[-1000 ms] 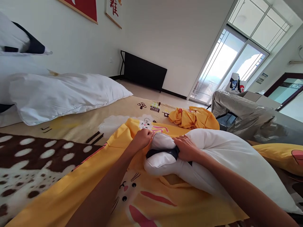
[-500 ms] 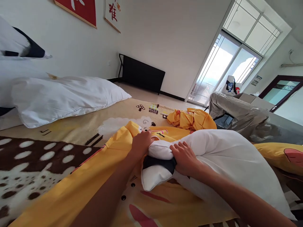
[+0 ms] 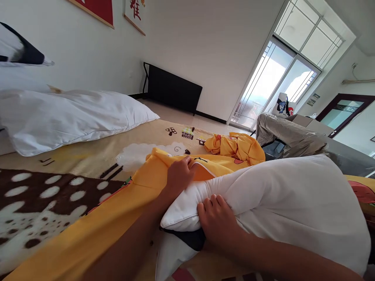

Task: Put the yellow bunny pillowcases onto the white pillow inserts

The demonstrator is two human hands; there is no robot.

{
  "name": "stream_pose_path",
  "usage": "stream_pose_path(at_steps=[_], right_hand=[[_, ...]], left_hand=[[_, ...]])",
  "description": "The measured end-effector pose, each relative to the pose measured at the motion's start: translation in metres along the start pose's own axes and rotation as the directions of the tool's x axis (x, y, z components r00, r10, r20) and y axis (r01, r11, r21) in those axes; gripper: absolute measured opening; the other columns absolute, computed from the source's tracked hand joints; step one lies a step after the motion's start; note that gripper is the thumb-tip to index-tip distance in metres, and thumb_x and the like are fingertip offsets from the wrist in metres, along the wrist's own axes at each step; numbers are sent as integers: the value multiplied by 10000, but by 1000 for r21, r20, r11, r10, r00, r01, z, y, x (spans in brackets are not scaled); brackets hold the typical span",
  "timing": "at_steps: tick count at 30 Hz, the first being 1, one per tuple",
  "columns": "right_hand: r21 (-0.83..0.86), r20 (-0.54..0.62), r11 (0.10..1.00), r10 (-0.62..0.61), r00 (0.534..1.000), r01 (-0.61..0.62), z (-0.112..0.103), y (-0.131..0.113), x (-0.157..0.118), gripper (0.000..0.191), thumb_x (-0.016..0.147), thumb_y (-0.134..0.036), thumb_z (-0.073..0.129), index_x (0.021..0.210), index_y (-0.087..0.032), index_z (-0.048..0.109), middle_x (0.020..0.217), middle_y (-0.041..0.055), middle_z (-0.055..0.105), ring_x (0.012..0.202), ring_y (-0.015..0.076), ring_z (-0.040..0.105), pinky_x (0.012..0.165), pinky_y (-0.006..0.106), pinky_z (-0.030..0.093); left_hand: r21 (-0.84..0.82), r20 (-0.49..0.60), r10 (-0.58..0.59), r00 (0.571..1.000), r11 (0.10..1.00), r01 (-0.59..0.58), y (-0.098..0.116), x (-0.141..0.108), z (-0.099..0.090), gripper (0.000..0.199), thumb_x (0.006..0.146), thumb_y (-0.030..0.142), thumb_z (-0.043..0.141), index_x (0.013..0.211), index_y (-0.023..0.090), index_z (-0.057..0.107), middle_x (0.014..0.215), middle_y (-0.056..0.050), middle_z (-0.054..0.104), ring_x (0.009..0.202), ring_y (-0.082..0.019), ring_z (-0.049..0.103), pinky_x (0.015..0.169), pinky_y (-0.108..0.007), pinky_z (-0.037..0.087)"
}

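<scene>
My left hand (image 3: 182, 171) has its fingers closed on the edge of a yellow pillowcase (image 3: 88, 234) with a cartoon print, beside an opening in the cloth. A plump white pillow (image 3: 293, 195) with a dark band along its side lies over the pillowcase on the right. Its near end is gripped by my right hand (image 3: 218, 222), fingers curled over the top; the thumb is hidden. One pillow corner points left, just below my left hand, and lies outside the opening.
Underneath spreads a patterned blanket (image 3: 117, 146). Another white pillow (image 3: 76, 119) lies at left. A bunched yellow cloth (image 3: 237, 147) sits beyond my hands. Farther off are a black folded panel (image 3: 174, 88) by the wall and plastic-covered furniture (image 3: 293, 134).
My right hand has moved down and nearer to me with the pillow's end. The pillow corner, bunched between my hands before, now spreads out flatter. My left hand keeps hold of the pillowcase edge.
</scene>
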State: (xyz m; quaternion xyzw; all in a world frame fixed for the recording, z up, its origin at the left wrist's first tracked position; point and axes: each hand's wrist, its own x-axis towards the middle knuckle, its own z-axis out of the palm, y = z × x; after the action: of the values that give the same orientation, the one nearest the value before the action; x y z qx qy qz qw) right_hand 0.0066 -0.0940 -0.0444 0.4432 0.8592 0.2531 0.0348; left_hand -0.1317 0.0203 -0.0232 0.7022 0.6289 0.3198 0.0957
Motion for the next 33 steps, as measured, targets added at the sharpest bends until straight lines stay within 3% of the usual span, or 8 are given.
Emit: stream_pose_path(at_steps=[4, 7, 10, 14, 19, 27, 31, 33], right_hand=[[2, 33, 1000, 12, 999, -12, -5, 11, 7, 161, 829, -105, 400, 809, -177, 543, 763, 96, 590, 724, 231, 533, 659, 352, 327], [56, 107, 997, 40, 993, -46, -13, 38, 19, 124, 773, -161, 485, 872, -163, 559, 848, 108, 627, 808, 245, 562, 716, 352, 344], [149, 169, 984, 77, 983, -103, -18, 70, 34, 242, 668, -184, 549, 907, -155, 565, 915, 104, 652, 886, 260, 579, 758, 340, 346], [243, 232, 962, 67, 970, -125, -10, 98, 54, 318, 658, -177, 523, 971, -167, 574, 928, 96, 682, 900, 259, 611, 720, 312, 343], [284, 295, 950, 39, 955, -127, 8, 108, 74, 340, 677, -199, 510, 1005, -182, 595, 978, 106, 690, 917, 260, 628, 670, 291, 348], [320, 337, 930, 68, 939, -182, 14, 120, 83, 392, 595, -183, 580, 984, -176, 630, 999, 104, 693, 911, 258, 637, 655, 271, 380], [341, 342, 921, 68, 937, -191, 15, 121, 84, 430, 599, -187, 596, 1027, -172, 629, 1035, 117, 685, 936, 254, 628, 689, 275, 399], [348, 331, 919, 62, 942, -183, 16, 120, 84, 433, 608, -192, 594, 1040, -174, 626, 1042, 116, 683, 940, 251, 628, 692, 275, 404]], left_hand=[[-21, 17, 42, 999, 999, -41, 8, -7, -11, 273, 830, 408, 428, 913, 197, 581, 841, -39, 682, 810, -206, 621, 650, -274, 384], [39, 90, 97, 991, 994, -101, 15, -14, -22, 238, 799, 318, 484, 989, 208, 577, 868, -46, 684, 839, -219, 626, 668, -273, 402], [99, 148, 136, 980, 984, -151, 20, -21, -33, 279, 791, 213, 471, 1056, 214, 557, 897, -59, 677, 849, -222, 629, 668, -274, 416], [251, 123, 135, 983, 954, -163, 19, -26, -38, 312, 800, 97, 374, 1041, 195, 547, 1019, -88, 629, 863, -224, 618, 664, -297, 425], [464, 61, 230, 971, 855, -232, 9, -23, -32, 347, 735, 54, 413, 1024, 156, 577, 984, -136, 588, 937, -283, 571, 761, -391, 421], [578, 134, 131, 982, 795, -185, -3, -24, -33, 371, 827, 70, 289, 1020, 138, 599, 992, -158, 594, 968, -297, 557, 813, -423, 419], [630, 95, 121, 988, 762, -153, 3, -36, -47, 309, 806, 106, 349, 1015, 112, 576, 1015, -182, 581, 984, -319, 554, 786, -409, 435], [624, 102, 9, 995, 778, -71, 13, -39, -59, 281, 797, 144, 377, 1012, 104, 554, 972, -186, 598, 934, -321, 579, 725, -388, 443]])
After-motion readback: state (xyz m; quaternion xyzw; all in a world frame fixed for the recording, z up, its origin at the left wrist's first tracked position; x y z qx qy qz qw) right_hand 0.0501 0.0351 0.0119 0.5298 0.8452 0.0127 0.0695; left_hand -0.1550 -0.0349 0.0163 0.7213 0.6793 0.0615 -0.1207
